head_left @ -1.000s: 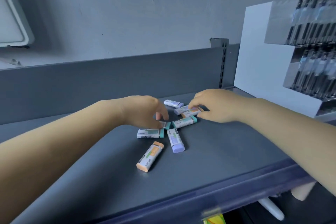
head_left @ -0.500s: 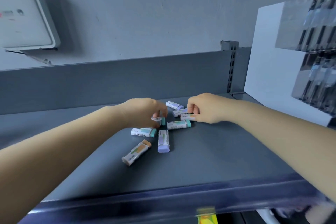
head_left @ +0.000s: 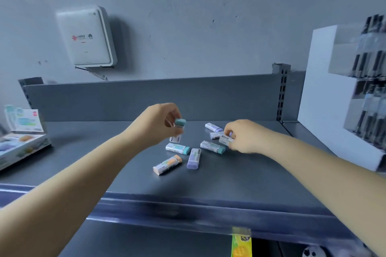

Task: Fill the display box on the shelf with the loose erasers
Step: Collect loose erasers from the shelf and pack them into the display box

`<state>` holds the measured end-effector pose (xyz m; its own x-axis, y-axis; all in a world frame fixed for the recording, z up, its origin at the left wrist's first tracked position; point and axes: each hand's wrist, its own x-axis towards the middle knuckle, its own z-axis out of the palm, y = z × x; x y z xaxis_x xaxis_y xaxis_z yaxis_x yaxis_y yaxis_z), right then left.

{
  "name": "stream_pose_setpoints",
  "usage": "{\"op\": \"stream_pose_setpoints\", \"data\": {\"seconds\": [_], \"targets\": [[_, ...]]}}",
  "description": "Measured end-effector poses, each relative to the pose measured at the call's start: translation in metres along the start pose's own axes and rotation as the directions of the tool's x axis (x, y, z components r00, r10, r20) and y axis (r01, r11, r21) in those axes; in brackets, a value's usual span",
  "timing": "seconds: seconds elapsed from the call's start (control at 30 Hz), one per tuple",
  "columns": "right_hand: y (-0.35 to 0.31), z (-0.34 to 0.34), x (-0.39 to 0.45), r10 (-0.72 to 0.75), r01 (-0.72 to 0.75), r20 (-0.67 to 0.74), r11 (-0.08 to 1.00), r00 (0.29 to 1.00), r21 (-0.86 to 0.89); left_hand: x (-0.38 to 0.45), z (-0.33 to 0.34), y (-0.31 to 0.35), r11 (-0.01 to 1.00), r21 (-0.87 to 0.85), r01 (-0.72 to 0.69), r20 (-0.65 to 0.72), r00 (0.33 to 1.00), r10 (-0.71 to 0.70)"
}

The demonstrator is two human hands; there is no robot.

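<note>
Left hand fingers pinch a teal-capped eraser above the shelf; right hand fingers pinch a white-sleeved eraser mid-shelf

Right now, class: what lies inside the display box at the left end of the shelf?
The display box shows blurred pastel shapes, apparently purple and orange, which may be erasers or printed artwork. Its upright printed card stands behind. The frame edge cuts off its left part, so no count is possible.

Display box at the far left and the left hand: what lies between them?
Head view: only bare grey shelf between the display box and the left hand, which holds an eraser.
</note>
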<state>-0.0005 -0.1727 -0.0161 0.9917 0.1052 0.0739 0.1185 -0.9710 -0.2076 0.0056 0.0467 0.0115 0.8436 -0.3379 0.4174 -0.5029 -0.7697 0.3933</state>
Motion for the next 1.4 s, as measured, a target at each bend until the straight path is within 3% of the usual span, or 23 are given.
{"op": "stream_pose_setpoints", "data": {"seconds": [0.13,0.2,0.27,0.4,0.5,0.87,1.17,1.4], "targets": [[-0.019,-0.017,-0.012,-0.095,0.134,-0.141,0.946,0.985,0.296,-0.025,-0.012,-0.005,0.976,-0.198,0.095,-0.142,0.982,-0.124],[-0.035,-0.023,-0.023,-0.111,0.19,-0.168,0.791,0.979,0.582,-0.039,-0.016,-0.009,0.95,-0.284,0.126,-0.2,0.962,-0.187],[-0.053,-0.024,-0.031,-0.123,0.211,-0.172,0.628,0.977,0.749,-0.054,-0.021,-0.014,0.916,-0.373,0.146,-0.242,0.938,-0.248],[-0.092,-0.011,-0.039,-0.153,0.222,-0.173,0.405,0.973,0.887,-0.083,-0.031,-0.034,0.833,-0.521,0.186,-0.284,0.883,-0.375],[-0.121,0.006,-0.037,-0.164,0.233,-0.188,0.331,0.968,0.914,-0.106,-0.043,-0.056,0.792,-0.573,0.209,-0.324,0.83,-0.453],[-0.264,0.054,-0.025,-0.24,0.249,-0.201,0.192,0.95,0.949,-0.189,-0.127,-0.145,0.724,-0.658,0.208,-0.417,0.7,-0.58],[-0.358,0.083,-0.009,-0.198,0.292,-0.252,0.214,0.947,0.932,-0.222,-0.184,-0.225,0.731,-0.643,0.229,-0.399,0.714,-0.575],[-0.399,0.097,0.013,-0.141,0.335,-0.305,0.319,0.942,0.887,-0.226,-0.215,-0.276,0.716,-0.664,0.216,-0.357,0.749,-0.558]]}}
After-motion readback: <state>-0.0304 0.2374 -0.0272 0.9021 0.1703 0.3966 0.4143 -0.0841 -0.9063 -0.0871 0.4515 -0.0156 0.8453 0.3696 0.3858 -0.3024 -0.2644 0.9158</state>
